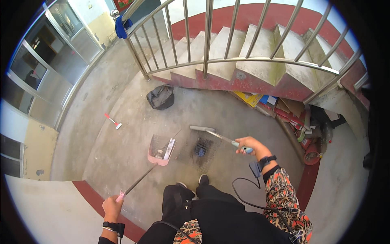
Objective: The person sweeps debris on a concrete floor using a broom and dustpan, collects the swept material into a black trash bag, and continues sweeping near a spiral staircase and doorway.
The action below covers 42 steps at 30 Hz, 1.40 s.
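Note:
My left hand point(111, 208) grips the pink handle end of a long-handled dustpan. Its pink pan point(159, 161) rests on the concrete floor, left of my feet. A pale flat strip point(169, 148) and small bits of debris point(160, 151) lie in the pan. In my right hand point(250, 144) is the blue-grey grip of a tool with a long grey head point(202, 128); whether it is a brush or a squeegee I cannot tell. That head is above a dark, sooty mesh patch point(210, 152) with something blue point(200, 150) at its middle.
A black plastic bag point(161, 97) sits below the stairs point(210, 45) and their metal railing point(207, 39). A red-and-white scraper point(113, 121) lies on the floor to the left. Cardboard point(291, 106), a plastic bottle point(327, 132) and a red container point(312, 154) are piled under the stairs.

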Available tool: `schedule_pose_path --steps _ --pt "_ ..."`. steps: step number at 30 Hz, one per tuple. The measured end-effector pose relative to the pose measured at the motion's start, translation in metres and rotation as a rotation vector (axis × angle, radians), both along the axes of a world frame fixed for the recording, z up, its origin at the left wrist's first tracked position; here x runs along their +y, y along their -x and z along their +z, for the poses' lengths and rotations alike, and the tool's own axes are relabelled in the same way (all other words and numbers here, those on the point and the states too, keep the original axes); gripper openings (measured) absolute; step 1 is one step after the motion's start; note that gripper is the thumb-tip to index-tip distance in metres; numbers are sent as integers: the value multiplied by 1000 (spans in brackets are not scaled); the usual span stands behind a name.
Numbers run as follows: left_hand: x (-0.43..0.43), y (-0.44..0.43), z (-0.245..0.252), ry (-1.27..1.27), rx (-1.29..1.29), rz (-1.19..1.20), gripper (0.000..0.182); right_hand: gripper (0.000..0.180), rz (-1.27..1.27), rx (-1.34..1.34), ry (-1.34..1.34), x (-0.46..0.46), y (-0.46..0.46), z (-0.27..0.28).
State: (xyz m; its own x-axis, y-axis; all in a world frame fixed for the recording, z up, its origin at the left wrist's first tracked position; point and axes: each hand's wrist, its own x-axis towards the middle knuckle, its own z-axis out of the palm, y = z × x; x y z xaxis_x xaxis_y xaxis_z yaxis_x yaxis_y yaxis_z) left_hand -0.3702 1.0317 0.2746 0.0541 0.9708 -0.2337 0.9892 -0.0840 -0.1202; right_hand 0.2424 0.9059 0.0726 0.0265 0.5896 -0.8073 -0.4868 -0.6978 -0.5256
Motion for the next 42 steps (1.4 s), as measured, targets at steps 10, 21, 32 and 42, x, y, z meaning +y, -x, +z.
schedule_pose_path --steps 10,21,32,42 --pt "150 29 -20 20 -82 -24 26 47 -400 103 -275 202 -17 2" --pt "280 -8 -16 121 -120 -132 29 71 -843 -146 -374 369 -85 -22" --pt "345 -52 2 227 -114 -262 24 41 -524 -27 -20 413 16 -121" --pt "388 -61 41 357 -248 -356 36 87 -274 716 285 450 394 -114"
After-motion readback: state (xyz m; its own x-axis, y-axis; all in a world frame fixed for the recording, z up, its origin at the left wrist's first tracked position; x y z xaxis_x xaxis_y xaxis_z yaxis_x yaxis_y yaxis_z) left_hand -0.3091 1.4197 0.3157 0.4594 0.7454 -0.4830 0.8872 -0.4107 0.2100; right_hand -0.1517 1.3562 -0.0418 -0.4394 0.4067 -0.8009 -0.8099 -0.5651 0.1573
